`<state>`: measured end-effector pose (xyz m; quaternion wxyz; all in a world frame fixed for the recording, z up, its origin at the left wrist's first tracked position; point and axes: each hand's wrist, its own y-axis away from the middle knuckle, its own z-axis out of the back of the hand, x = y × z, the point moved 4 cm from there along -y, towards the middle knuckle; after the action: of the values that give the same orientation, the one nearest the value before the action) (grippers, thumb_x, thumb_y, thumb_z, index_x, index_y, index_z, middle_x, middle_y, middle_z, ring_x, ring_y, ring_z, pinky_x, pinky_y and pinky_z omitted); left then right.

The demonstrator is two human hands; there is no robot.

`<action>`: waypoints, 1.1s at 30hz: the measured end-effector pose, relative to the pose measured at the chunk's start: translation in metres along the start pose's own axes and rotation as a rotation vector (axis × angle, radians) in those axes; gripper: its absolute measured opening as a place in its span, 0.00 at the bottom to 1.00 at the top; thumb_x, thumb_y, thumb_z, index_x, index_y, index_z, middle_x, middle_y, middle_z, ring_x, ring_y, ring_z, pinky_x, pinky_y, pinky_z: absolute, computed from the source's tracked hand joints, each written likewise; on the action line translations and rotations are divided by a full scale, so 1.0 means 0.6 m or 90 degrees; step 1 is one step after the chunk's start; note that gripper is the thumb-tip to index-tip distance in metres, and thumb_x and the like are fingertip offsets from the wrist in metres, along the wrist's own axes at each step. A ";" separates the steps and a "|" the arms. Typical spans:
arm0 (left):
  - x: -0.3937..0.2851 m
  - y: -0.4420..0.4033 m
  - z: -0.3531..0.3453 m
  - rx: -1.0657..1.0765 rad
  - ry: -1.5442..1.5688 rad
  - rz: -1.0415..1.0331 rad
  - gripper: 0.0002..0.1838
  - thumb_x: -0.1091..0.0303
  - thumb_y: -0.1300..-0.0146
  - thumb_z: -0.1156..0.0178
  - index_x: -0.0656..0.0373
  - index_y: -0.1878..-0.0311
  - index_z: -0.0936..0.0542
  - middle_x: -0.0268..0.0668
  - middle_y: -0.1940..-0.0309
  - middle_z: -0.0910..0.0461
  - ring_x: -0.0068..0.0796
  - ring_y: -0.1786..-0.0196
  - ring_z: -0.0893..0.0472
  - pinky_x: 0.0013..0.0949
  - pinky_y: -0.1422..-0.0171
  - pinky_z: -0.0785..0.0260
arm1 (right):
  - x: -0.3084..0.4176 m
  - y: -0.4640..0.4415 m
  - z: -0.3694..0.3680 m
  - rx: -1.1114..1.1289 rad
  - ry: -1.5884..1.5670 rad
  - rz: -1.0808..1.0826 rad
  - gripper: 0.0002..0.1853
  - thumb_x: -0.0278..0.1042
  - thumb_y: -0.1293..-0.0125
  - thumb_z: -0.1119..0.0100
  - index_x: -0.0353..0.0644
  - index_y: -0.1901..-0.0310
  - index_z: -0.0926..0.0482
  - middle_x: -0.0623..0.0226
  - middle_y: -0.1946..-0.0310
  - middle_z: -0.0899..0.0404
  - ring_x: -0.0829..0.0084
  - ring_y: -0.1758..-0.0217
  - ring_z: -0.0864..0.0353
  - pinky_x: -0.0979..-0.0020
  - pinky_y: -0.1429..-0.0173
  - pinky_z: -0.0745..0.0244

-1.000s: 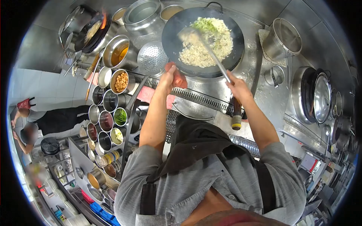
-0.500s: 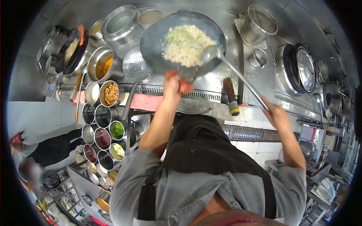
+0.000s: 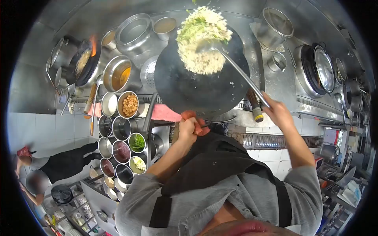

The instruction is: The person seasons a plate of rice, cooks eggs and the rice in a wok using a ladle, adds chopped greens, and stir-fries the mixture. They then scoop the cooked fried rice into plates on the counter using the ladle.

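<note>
My left hand [image 3: 188, 128] is closed round a folded red cloth [image 3: 201, 129] at the near rim of a large dark wok [image 3: 197, 92]; the cloth covers the part of the wok gripped. In my right hand [image 3: 278, 112] is the end of a long-handled metal ladle [image 3: 246, 80]. Its bowl is partly buried in a mass of rice with green bits [image 3: 202, 41], which sits at the wok's far side and rises past its rim. A few green shreds are in the air beyond. Only scattered grains show on the wok's near surface.
Left of the wok are a perforated skimmer [image 3: 149, 72], a pot of amber liquid [image 3: 120, 74] and several ingredient tins [image 3: 129, 105]. A bamboo brush [image 3: 256, 108] lies at the right. Flame [image 3: 93, 45] rises by another wok far left. Another person [image 3: 67, 161] stands at the left.
My left hand has pulled the wok toward me, tilting it. The rice has moved from the wok's middle to the far rim and upward. The ladle remains in my right hand.
</note>
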<state>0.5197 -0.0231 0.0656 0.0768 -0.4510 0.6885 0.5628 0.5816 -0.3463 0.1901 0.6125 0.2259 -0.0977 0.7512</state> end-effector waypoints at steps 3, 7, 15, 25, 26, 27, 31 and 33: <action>-0.120 -0.023 -0.069 0.076 0.090 -0.090 0.25 0.76 0.46 0.54 0.58 0.41 0.39 0.49 0.63 0.28 0.42 0.66 0.23 0.55 0.70 0.21 | 0.009 0.059 0.054 0.085 -0.044 -0.074 0.28 0.34 0.41 0.38 0.52 0.36 0.28 0.47 0.73 0.20 0.47 0.67 0.19 0.56 0.59 0.26; -0.135 -0.206 -0.105 0.126 0.027 -0.076 0.21 0.78 0.44 0.54 0.61 0.44 0.37 0.48 0.74 0.27 0.37 0.81 0.27 0.51 0.67 0.21 | -0.024 0.014 0.004 0.056 0.031 0.021 0.29 0.32 0.40 0.37 0.50 0.35 0.28 0.49 0.79 0.25 0.55 0.78 0.26 0.60 0.67 0.29; -0.097 0.009 -0.049 0.033 -0.002 -0.045 0.26 0.76 0.43 0.56 0.58 0.38 0.41 0.48 0.65 0.27 0.43 0.71 0.21 0.54 0.68 0.18 | 0.006 0.077 0.033 0.075 0.010 -0.019 0.32 0.24 0.45 0.38 0.47 0.35 0.29 0.49 0.76 0.21 0.52 0.71 0.18 0.58 0.62 0.24; -0.037 -0.129 -0.024 0.093 -0.029 -0.106 0.32 0.76 0.48 0.55 0.53 0.35 0.42 0.51 0.53 0.30 0.49 0.61 0.20 0.60 0.62 0.20 | 0.004 -0.049 -0.055 -0.083 0.091 0.073 0.29 0.26 0.42 0.41 0.43 0.36 0.29 0.44 0.76 0.23 0.48 0.72 0.21 0.57 0.63 0.26; -0.044 -0.071 -0.017 0.048 -0.043 -0.025 0.32 0.77 0.49 0.55 0.53 0.37 0.41 0.49 0.58 0.28 0.44 0.61 0.21 0.60 0.61 0.19 | 0.018 -0.017 -0.027 -0.076 0.071 0.056 0.29 0.26 0.41 0.40 0.44 0.36 0.29 0.45 0.76 0.23 0.47 0.71 0.21 0.56 0.62 0.27; -0.081 -0.033 -0.034 0.049 -0.023 -0.030 0.30 0.79 0.48 0.56 0.57 0.38 0.39 0.48 0.65 0.27 0.40 0.68 0.22 0.55 0.68 0.20 | 0.027 0.011 0.004 -0.016 0.033 0.014 0.30 0.27 0.41 0.40 0.46 0.35 0.31 0.45 0.73 0.22 0.47 0.69 0.21 0.54 0.61 0.27; -0.165 -0.125 -0.068 0.157 0.048 -0.124 0.23 0.78 0.44 0.56 0.64 0.42 0.38 0.44 0.81 0.30 0.38 0.83 0.27 0.58 0.65 0.20 | 0.036 0.033 0.048 0.208 0.009 -0.183 0.31 0.28 0.41 0.41 0.47 0.34 0.32 0.46 0.70 0.21 0.48 0.65 0.20 0.53 0.59 0.26; -0.141 -0.262 -0.061 0.174 0.043 -0.057 0.25 0.78 0.46 0.55 0.60 0.41 0.38 0.45 0.77 0.28 0.38 0.77 0.25 0.58 0.64 0.20 | 0.004 -0.013 -0.002 0.127 0.053 -0.076 0.29 0.28 0.40 0.42 0.47 0.35 0.32 0.46 0.69 0.22 0.48 0.65 0.20 0.53 0.59 0.26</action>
<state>0.6947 -0.0024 0.0196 0.1394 -0.4851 0.7399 0.4448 0.5885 -0.3416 0.1890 0.6339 0.2599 0.0165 0.7282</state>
